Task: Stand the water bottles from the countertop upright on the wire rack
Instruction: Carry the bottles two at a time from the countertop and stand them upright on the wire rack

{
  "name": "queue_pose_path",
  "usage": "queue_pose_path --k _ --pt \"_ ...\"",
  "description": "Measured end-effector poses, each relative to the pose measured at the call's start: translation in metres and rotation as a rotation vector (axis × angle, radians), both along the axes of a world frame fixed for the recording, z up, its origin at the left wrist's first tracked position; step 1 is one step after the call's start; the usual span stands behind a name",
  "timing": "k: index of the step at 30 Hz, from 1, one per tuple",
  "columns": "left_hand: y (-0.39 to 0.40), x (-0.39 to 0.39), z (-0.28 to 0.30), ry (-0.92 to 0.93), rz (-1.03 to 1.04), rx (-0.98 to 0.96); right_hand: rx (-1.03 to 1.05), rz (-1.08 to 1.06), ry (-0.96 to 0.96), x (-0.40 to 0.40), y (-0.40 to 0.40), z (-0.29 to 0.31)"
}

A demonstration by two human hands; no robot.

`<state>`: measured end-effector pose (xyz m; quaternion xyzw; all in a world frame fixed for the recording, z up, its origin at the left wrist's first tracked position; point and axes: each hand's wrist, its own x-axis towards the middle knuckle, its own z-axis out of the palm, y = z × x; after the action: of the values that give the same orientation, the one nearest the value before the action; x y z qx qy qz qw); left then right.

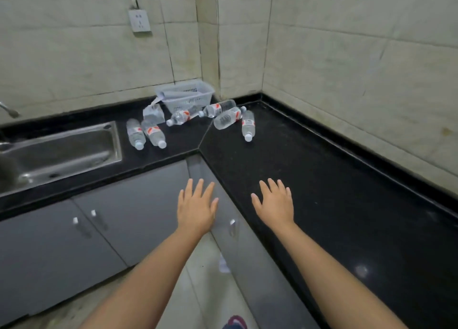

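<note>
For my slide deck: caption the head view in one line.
Both open hands, left hand and right hand, reach toward water bottles lying on the black countertop.

The left edge is cutting off the sink (62,150) and the tap (10,110), the basket (186,97) is hiding behind lying bottles (182,117), and their labels are reading as blur.

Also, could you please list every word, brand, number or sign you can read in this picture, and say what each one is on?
No text here can be read.
Bottle labels: red and white bands on the lying water bottles, with any print too blurred to read.
Paper tag hanging at the basket: nothing legible on it.
Wall socket: no readable marking.
</note>
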<state>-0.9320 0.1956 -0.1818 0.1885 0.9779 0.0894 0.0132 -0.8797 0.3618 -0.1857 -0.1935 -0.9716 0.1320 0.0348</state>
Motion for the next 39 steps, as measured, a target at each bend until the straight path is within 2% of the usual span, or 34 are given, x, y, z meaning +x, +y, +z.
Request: queue_pose_path --k 5,13,20,26,29,32,39 --pt "0.018 -0.124 0.004 -0.009 0.038 0.007 -0.042 -0.077 0.012 -0.118 0.043 -0.006" --pt "0.066 -0.297 -0.009 -0.027 -0.045 0.012 -0.036 -0.182 -0.046 -0.271 0.088 -0.017" --pt "0.138 -0.459 -0.038 -0.056 -0.284 0.016 -0.052 -0.378 -0.091 -0.404 0.114 -0.040" --pt "0.216 -0.554 -0.060 -0.161 -0.479 0.033 -0.126 -0.542 -0.210 -0.504 0.146 -0.052" --pt "0.238 -0.578 -0.074 -0.227 -0.475 0.043 -0.237 -0.628 -0.262 -0.526 0.154 -0.059" --pt "0.244 -0.585 -0.084 -0.244 -0.464 0.008 -0.235 -0.638 -0.281 -0.527 0.160 -0.064" --pt "0.249 -0.585 -0.081 -0.268 -0.484 -0.010 -0.107 -0.343 -0.415 -0.460 0.161 -0.058"
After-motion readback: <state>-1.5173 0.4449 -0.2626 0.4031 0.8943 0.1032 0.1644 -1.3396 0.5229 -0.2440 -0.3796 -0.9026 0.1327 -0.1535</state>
